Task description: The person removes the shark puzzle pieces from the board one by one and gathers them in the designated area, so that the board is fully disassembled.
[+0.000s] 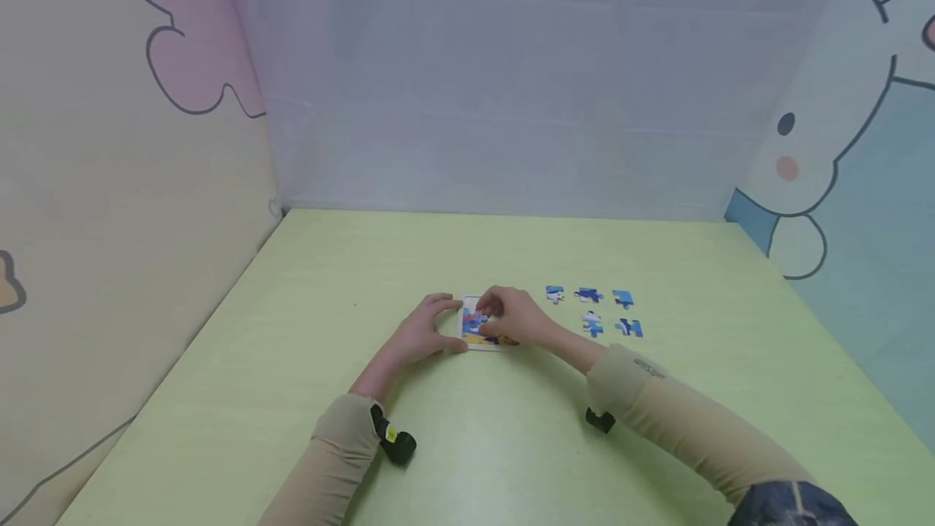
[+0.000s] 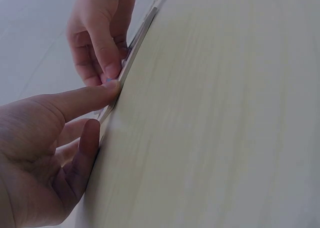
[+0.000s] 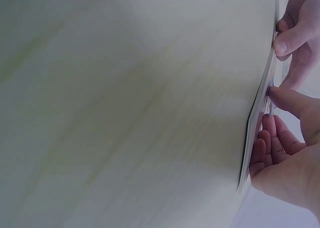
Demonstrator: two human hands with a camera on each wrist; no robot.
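Observation:
A small jigsaw puzzle board [image 1: 461,321] with a white border and a blue, red and yellow picture lies at the middle of the table. My left hand [image 1: 420,335] holds its left side, the thumb at the near corner and the fingers at the far one. Over the picture, my right hand [image 1: 520,319] pinches a small puzzle piece [image 3: 271,105] between thumb and fingertips, low against the board. The fingers hide most of that piece and the board's right part. In the left wrist view, the left thumb [image 2: 100,94] presses on the board's edge.
Several loose blue-and-white puzzle pieces [image 1: 592,324] lie in two rows to the right of the board. The pale green table [image 1: 467,445] meets a plain back wall [image 1: 467,104] and printed side walls. Black wrist cameras [image 1: 398,446] sit at both cuffs.

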